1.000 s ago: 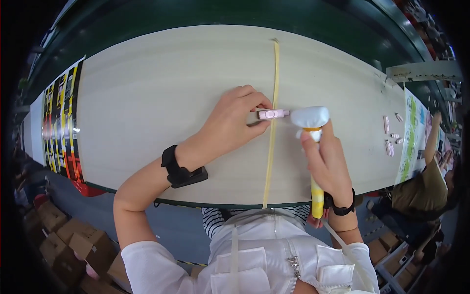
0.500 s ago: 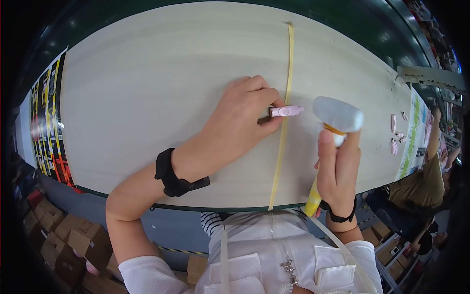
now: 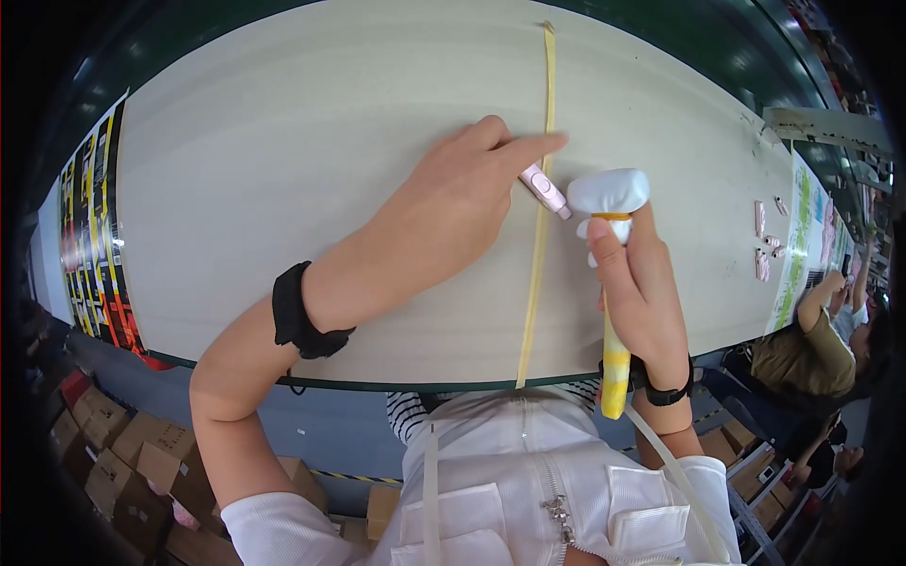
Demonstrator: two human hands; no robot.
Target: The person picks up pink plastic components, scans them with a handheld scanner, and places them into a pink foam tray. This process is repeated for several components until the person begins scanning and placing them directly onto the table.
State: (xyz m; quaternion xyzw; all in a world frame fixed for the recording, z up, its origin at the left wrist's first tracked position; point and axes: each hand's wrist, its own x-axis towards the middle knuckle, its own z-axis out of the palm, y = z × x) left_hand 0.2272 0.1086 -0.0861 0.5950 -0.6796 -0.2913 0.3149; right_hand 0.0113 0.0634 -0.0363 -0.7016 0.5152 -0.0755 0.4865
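My left hand reaches across the pale tabletop and holds a small pink oblong part, its forefinger stretched to the yellow tape line. My right hand grips a yellow-handled tool upright, whose white cloth-wrapped head sits just right of the pink part's end. Both wrists wear black bands.
Several more small pink parts lie far right on the table beside a green-and-white printed sheet. A striped printed sheet covers the left end. Another person sits at the right. Cardboard boxes stand below the table's left edge.
My left hand has turned the pink part from level to slanted and stretched its forefinger over the tape. The white-headed tool has come closer to the part's end.
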